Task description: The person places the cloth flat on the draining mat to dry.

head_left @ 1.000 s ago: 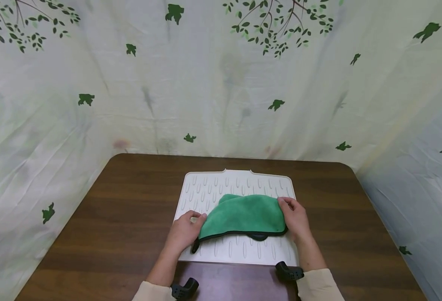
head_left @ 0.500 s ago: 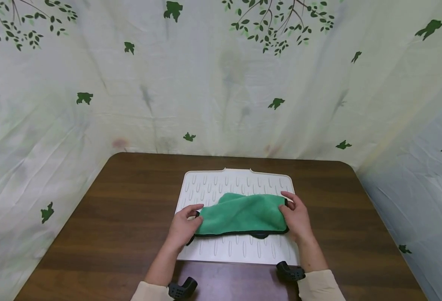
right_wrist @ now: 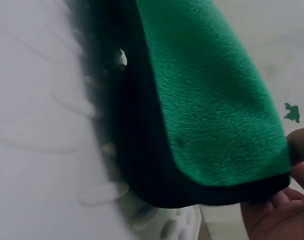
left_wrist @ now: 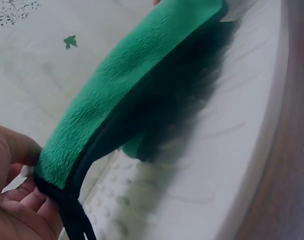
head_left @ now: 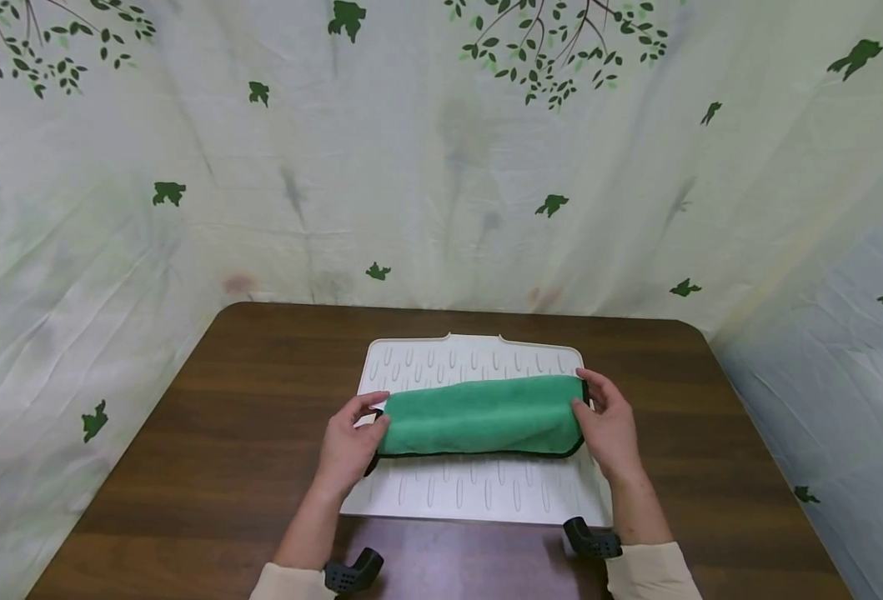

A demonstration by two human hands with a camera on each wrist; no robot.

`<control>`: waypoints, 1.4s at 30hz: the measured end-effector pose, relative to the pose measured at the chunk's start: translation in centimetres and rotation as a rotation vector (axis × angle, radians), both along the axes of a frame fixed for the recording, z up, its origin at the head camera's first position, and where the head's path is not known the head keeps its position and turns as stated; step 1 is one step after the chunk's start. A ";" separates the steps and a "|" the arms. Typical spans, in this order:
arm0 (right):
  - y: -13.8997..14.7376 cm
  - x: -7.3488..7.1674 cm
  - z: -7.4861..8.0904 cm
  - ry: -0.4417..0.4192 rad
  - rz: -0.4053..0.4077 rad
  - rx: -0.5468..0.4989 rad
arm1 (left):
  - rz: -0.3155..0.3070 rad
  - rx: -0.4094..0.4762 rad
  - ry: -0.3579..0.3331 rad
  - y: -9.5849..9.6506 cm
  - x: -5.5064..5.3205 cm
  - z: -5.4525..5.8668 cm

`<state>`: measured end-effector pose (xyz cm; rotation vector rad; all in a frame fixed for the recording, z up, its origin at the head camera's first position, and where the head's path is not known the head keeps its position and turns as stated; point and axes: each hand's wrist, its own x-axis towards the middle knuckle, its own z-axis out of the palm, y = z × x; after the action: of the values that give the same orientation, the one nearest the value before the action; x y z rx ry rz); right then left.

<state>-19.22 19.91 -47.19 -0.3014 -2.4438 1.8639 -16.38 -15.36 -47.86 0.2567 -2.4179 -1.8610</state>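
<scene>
A green plush cloth (head_left: 479, 417) with black edging is stretched sideways above a white ridged washboard (head_left: 471, 497). My left hand (head_left: 349, 446) pinches its left end between thumb and fingers. At the opposite end my right hand (head_left: 608, 427) grips the black-edged side the same way. In the left wrist view the cloth (left_wrist: 106, 95) hangs in a folded band over the board, with a dark loop (left_wrist: 76, 220) dangling below the fingers. The right wrist view shows the rounded lower corner of the cloth (right_wrist: 212, 115) raised off the board (right_wrist: 31, 125), its dark shadow underneath.
The washboard lies on a brown wooden table (head_left: 261, 400), a purplish patch (head_left: 464, 554) showing in front of it. A pale curtain (head_left: 426, 167) printed with leaves surrounds the table's back and sides. Black wrist cameras (head_left: 354, 572) sit at both sleeves.
Both hands have spread apart and moved slightly away from the body. The cloth, earlier slack and bowed, is now drawn straighter and wider; the dark bit under its lower edge no longer shows.
</scene>
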 end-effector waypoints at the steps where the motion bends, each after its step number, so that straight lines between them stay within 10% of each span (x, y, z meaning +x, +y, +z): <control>1: 0.0 0.0 -0.1 -0.018 0.012 0.027 | -0.013 -0.008 -0.013 -0.1 0.0 -0.1; 9: 0.1 0.0 -1.6 -0.111 0.081 0.168 | -0.112 -0.083 -0.104 -0.1 -0.3 -1.4; 23: -0.6 -0.7 -2.7 -0.156 -0.036 -0.077 | -0.219 0.112 -0.249 1.5 -0.8 -2.2; 42: -0.1 -0.5 -1.1 -0.071 -0.070 -0.074 | -0.079 -0.011 -0.046 1.0 -1.1 -0.3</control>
<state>-19.68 19.81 -48.27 -0.4576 -2.3780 1.9507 -17.47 -14.35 -48.15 0.2083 -2.5031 -1.8944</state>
